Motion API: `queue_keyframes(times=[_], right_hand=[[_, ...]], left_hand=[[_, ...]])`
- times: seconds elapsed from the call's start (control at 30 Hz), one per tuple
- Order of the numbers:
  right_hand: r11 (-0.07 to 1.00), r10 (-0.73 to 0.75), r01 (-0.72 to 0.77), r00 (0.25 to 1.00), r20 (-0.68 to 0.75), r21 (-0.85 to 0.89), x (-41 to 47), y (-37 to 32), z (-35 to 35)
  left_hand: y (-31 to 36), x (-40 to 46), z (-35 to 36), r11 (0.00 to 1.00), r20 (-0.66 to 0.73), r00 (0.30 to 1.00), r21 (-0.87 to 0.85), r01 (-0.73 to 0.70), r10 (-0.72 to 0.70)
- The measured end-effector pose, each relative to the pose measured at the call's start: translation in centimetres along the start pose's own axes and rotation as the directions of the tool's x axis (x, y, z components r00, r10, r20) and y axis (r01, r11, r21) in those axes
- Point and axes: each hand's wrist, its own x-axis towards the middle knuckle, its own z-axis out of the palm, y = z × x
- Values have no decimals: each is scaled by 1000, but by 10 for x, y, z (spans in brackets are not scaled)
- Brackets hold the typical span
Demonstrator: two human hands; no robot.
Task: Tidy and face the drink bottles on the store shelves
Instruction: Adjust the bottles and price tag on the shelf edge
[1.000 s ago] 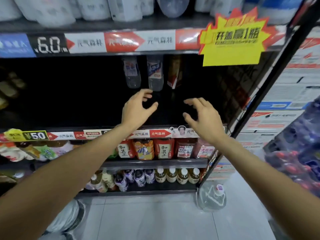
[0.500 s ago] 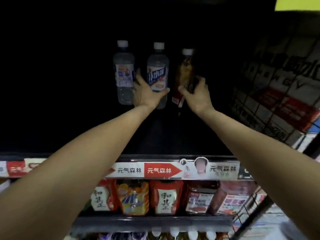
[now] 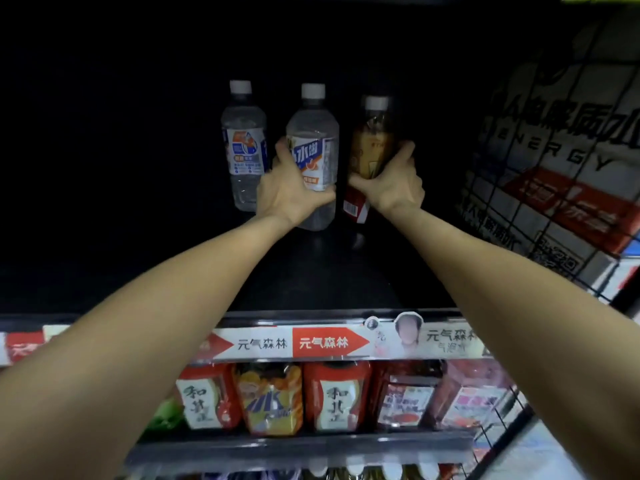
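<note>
- My left hand [image 3: 291, 194] has its grip wrapped round the clear water bottle [image 3: 313, 147] at the label; my right hand [image 3: 393, 183] grips the amber tea bottle [image 3: 372, 147] mid-body
- Both stand deep at the shelf's [image 3: 346, 271] back, right of a second water bottle [image 3: 244, 147]
- Full plastic, so I judge them weighty, slick and slightly squeezable; the labelled waist suits holding
- Dark shelf, wire mesh side panel [image 3: 554, 188] at its right edge

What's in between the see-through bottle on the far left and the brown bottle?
In the head view, another clear bottle stands between the far-left clear bottle and the brown bottle. The left hand grips it; the right hand grips the brown one.
</note>
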Motion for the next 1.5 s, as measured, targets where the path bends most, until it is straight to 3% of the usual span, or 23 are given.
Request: queue_keyframes(times=[0.1, 0.2, 0.4, 0.63, 0.77, 0.97, 1.1, 1.3, 1.5], right_hand=[[1000, 13, -11, 996, 88, -20, -21, -4, -20], [996, 14, -25, 992, 128, 84, -54, -11, -47], [970, -44, 13, 991, 125, 242, -133, -27, -100], [883, -10, -62, 989, 150, 465, -192, -60, -220], [848, 30, -107, 988, 154, 519, -204, -85, -281], [774, 47, -132, 987, 151, 619, -169, -129, -371], [756, -15, -50, 996, 93, 652, -126, -163, -422], [673, -73, 64, 997, -20, 737, -60, -216, -474], [680, -107, 203, 978, -178, 705, -4, -263, -502]], left_hand=[[7, -18, -20, 998, 75, 997, -58, 17, -13], [21, -45, -52, 987, 159, 985, -133, 92, -70], [46, -116, -102, 973, 58, 998, -232, 3, 11], [124, -181, -196, 957, 245, 968, -290, 15, 59], [181, -191, -237, 926, 193, 977, -376, -13, 92], [273, -132, -295, 803, 135, 983, -595, -18, 122], [325, -72, -321, 733, 60, 971, -667, -132, 230], [374, 0, -346, 662, -92, 944, -690, -291, 318], [407, 62, -368, 633, -266, 899, -641, -434, 348]])
